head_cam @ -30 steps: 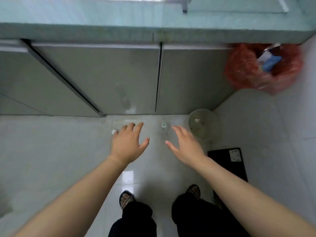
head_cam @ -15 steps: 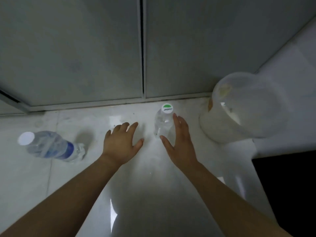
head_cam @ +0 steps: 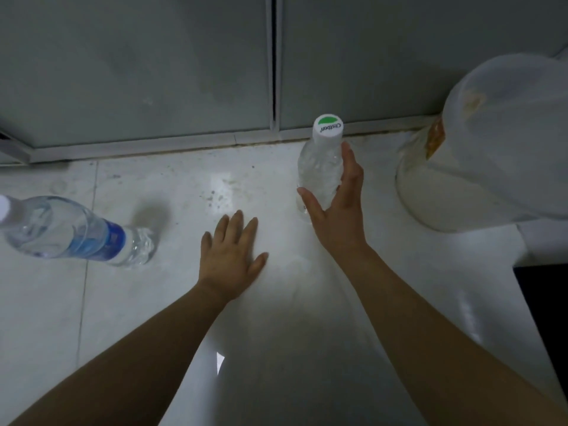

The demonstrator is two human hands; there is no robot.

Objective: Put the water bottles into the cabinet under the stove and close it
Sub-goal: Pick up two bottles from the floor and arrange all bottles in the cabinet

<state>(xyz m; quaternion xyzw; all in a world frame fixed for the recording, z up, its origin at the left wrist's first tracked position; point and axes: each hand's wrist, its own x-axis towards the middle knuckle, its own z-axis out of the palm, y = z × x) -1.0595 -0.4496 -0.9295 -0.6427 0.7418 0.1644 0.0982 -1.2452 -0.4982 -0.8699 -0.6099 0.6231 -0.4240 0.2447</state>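
Note:
A clear water bottle with a white and green cap [head_cam: 321, 167] stands upright on the pale floor in front of the shut grey cabinet doors [head_cam: 184, 66]. My right hand [head_cam: 336, 210] wraps its lower part, thumb on the left and fingers on the right, not fully closed. A second clear bottle with a blue label [head_cam: 73, 230] stands at the far left. My left hand [head_cam: 229, 255] hovers flat over the floor between the two bottles, fingers spread, holding nothing.
A large translucent plastic container with a lid [head_cam: 491, 142] stands right of the capped bottle, close to my right hand. A dark mat edge [head_cam: 544, 290] shows at the right. The cabinet's base rail [head_cam: 153, 146] runs along the floor.
The camera dropped from standing height close to the floor. My right hand moved forward and curled around the capped bottle. My left hand stayed spread over the floor.

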